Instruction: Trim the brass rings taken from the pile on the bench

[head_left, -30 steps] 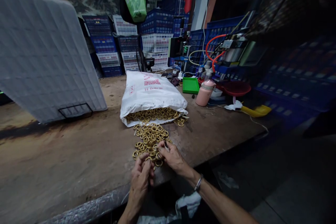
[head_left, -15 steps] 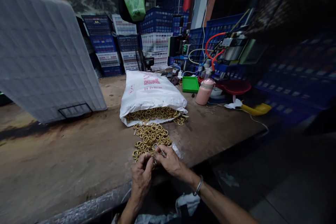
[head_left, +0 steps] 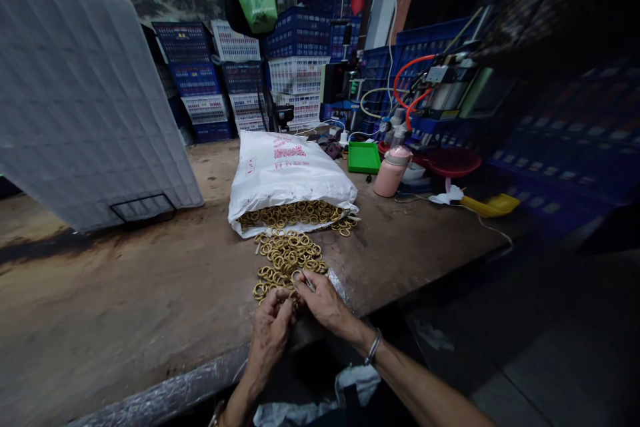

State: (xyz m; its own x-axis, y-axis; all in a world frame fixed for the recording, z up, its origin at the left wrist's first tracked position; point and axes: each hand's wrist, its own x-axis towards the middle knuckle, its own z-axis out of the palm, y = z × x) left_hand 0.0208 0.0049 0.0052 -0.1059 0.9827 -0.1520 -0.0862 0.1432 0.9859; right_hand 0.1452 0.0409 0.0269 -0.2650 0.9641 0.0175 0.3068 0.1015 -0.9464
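Note:
A heap of brass-coloured rings (head_left: 290, 253) spills from the mouth of a white woven bag (head_left: 300, 177) with red print, which lies on the brown table. At the near end of the heap, my left hand (head_left: 273, 323) pinches a ring between thumb and forefinger, partly hidden by the fingers. Close beside it, my right hand (head_left: 325, 301) is closed around a slim, greyish stick-like tool (head_left: 310, 285). A ring shows at the right fingertips; whether they grip it I cannot tell.
A tall grey-white padded panel (head_left: 95, 100) stands at the left. Behind the bag's right side are a green tray (head_left: 364, 157), a pink bottle (head_left: 391, 173) and a yellow scoop (head_left: 493, 205). Stacked crates (head_left: 195, 80) line the back. The table's front edge (head_left: 165, 390) is plastic-wrapped.
The view has shifted slightly. Both hands stay close together over the near end of the heap, with the right fingers a little farther forward. The bag and heap look the same.

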